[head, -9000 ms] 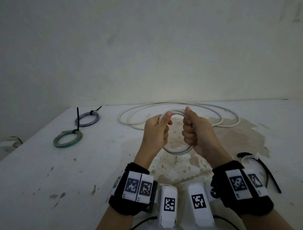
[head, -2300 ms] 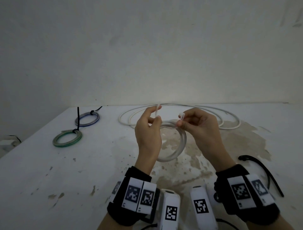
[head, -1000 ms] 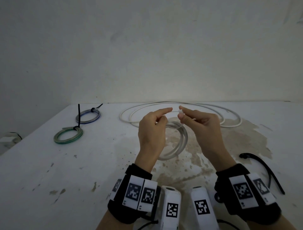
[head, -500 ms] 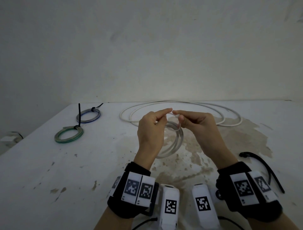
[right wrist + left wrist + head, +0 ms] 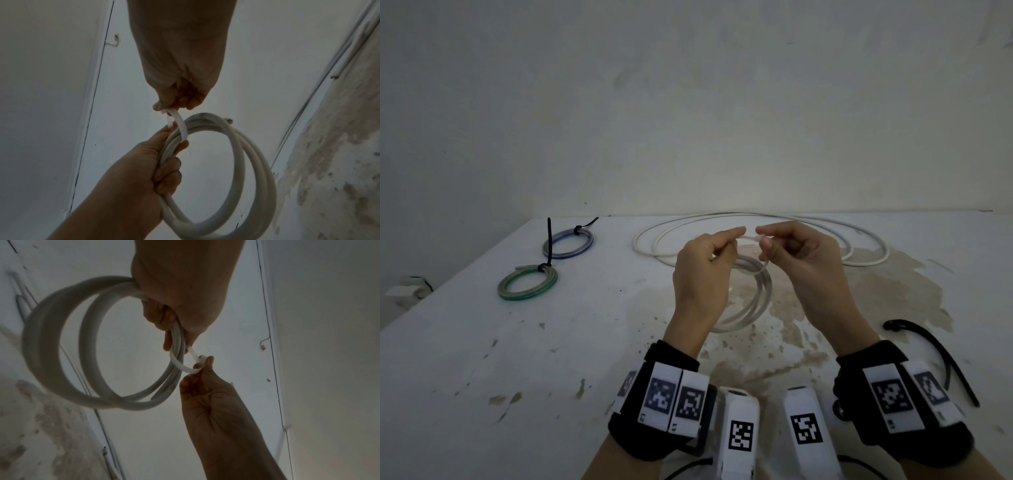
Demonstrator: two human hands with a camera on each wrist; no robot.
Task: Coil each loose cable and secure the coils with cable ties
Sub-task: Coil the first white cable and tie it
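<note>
A small coil of white cable (image 5: pixel 756 301) hangs above the table in my left hand (image 5: pixel 736 237), whose lower fingers curl round its strands (image 5: pixel 164 175). A white cable tie (image 5: pixel 180 365) loops around the bundled strands. My left thumb and forefinger pinch one end of the tie (image 5: pixel 169 125). My right hand (image 5: pixel 763 240) pinches the other end, where the tie's head sits (image 5: pixel 202 358). The two ends meet between the fingertips (image 5: pixel 751 237). Whether the tail is through the head is hidden by the fingers.
A long loose white cable (image 5: pixel 876 262) lies in wide loops at the back of the table. At the left lie a green coil (image 5: pixel 527 283) and a blue coil (image 5: pixel 568 242), each bound with a black tie. Loose black ties (image 5: pixel 935 353) lie at the right. A wall stands close behind.
Nine seconds ago both hands gripped the bare coil. Since then the tie has gone round the strands, and in the last second my fingertips brought its two ends together.
</note>
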